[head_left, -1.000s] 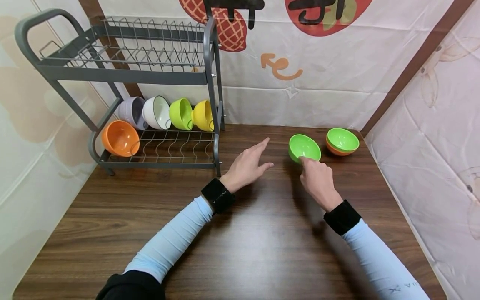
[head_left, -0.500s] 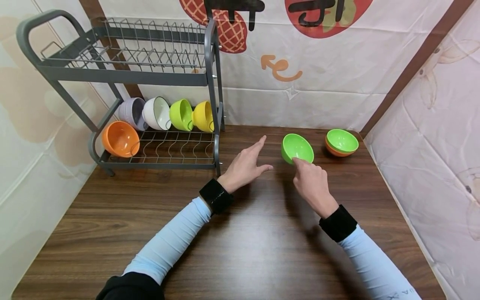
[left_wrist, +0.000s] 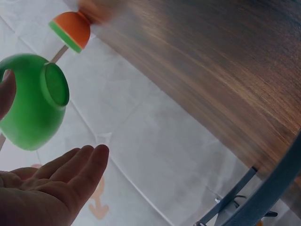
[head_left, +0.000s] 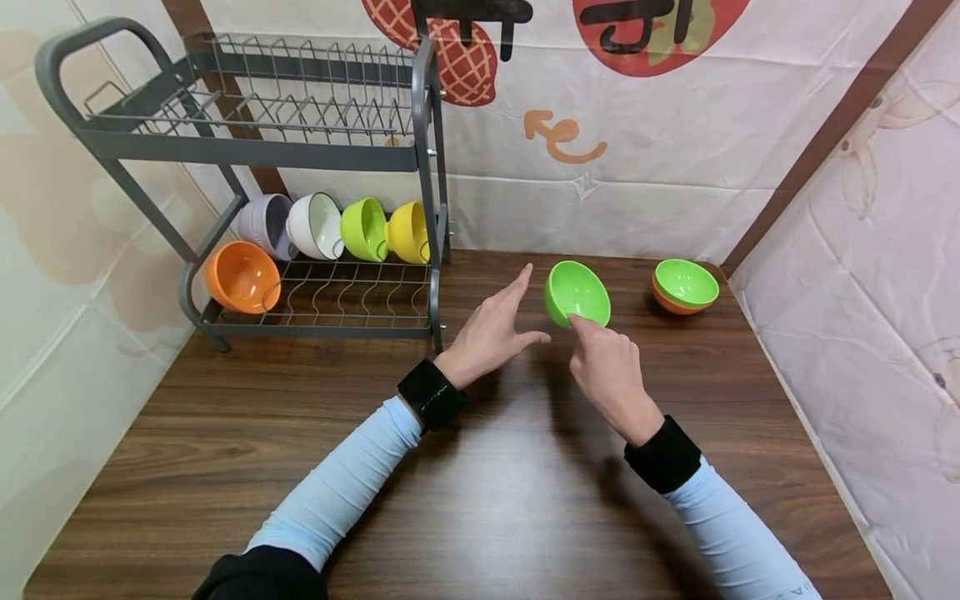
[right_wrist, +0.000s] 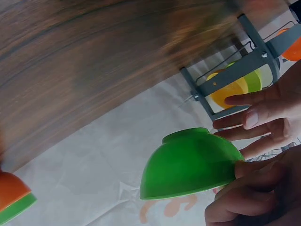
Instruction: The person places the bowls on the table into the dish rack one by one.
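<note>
My right hand (head_left: pixel 609 373) pinches the near rim of a green bowl (head_left: pixel 577 292), which tilts toward me above the table. In the right wrist view the thumb and curled fingers grip the edge of this bowl (right_wrist: pixel 190 165), its foot turned up in that picture. My left hand (head_left: pixel 491 333) is held out just left of the bowl with straight fingers and the thumb apart, holding nothing. The left wrist view has the open left palm (left_wrist: pixel 56 188) beside the bowl's outer side (left_wrist: pixel 33 103).
A two-tier dish rack (head_left: pixel 255 150) stands at the left. Its lower tier bears an orange bowl (head_left: pixel 242 277), a purple bowl (head_left: pixel 264 225), a white bowl (head_left: pixel 313 225), a lime bowl (head_left: pixel 363 229) and a yellow bowl (head_left: pixel 408 232). A green bowl (head_left: pixel 686 282) nests in an orange bowl (head_left: pixel 678 307) at right.
My right hand has carried the green bowl leftward, away from the nested bowls and closer to my left hand. The bowl tilts more toward me. My left hand has barely moved.
</note>
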The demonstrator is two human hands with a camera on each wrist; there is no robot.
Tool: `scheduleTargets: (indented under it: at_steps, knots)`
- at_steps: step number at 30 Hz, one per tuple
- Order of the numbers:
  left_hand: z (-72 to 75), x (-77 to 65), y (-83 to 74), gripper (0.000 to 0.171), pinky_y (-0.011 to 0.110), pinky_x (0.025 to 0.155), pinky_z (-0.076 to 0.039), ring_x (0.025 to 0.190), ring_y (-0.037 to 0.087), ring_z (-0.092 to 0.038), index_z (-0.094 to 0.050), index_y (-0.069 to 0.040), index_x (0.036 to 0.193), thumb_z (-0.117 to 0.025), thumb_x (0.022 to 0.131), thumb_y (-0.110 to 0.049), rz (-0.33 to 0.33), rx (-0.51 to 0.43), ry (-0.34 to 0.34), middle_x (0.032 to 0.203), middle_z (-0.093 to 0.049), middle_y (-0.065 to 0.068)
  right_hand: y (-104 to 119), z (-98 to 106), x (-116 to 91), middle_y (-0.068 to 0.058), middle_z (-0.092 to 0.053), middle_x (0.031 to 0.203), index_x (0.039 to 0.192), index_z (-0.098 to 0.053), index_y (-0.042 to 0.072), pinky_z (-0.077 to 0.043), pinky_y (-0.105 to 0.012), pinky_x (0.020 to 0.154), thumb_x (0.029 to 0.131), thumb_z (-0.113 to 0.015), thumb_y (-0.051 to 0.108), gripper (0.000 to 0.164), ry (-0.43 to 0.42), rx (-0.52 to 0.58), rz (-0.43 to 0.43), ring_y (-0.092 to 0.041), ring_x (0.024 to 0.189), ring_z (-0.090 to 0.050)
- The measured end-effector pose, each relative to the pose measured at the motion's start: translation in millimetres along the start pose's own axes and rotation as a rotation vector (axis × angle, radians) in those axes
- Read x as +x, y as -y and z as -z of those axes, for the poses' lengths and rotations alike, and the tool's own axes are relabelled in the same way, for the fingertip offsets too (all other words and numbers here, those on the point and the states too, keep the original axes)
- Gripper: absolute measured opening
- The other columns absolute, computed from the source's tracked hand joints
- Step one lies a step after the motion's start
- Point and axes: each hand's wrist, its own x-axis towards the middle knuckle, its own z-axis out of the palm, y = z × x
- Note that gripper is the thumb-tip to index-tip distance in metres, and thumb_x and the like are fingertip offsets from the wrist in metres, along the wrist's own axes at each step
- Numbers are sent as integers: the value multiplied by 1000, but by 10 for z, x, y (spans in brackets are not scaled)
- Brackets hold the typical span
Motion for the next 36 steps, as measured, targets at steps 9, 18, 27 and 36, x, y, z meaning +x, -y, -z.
scheduleTargets:
  at_steps: [9,18,27,36]
  knots:
    - [-1,-10,-35,118,40,112,-46,145,31,-47,-18,-3,168,-93,82,-35,-14,-13,-18,167,-34,17,130,-23,10,-15,-77,104,121,-73,2,-52,-53,49,96,-64,-4,28,-10,50,10,-39,64,-68]
    - [-6,-15,-50,117,39,114,-43,144,31,-47,-22,1,165,-97,78,-22,-54,-26,-62,161,-43,20,250,-55,51,-15,-77,98,114,-73,3,-53,-53,51,101,-65,2,16,-44,101,20,-38,67,-70]
    - [1,-33,-47,114,37,116,-41,143,29,-45,-22,2,164,-94,79,-19,-63,-40,-110,161,-36,20,406,-94,89,-16,-77,95,115,-76,3,-52,-54,50,99,-65,1,19,-81,143,-1,-39,67,-70]
    - [60,-92,-34,110,37,112,-46,136,30,-51,-23,0,164,-92,80,-17,-80,-23,-159,157,-41,20,516,-140,86,-18,-78,100,119,-77,3,-54,-52,55,102,-66,6,20,-61,223,-27,-39,71,-72]
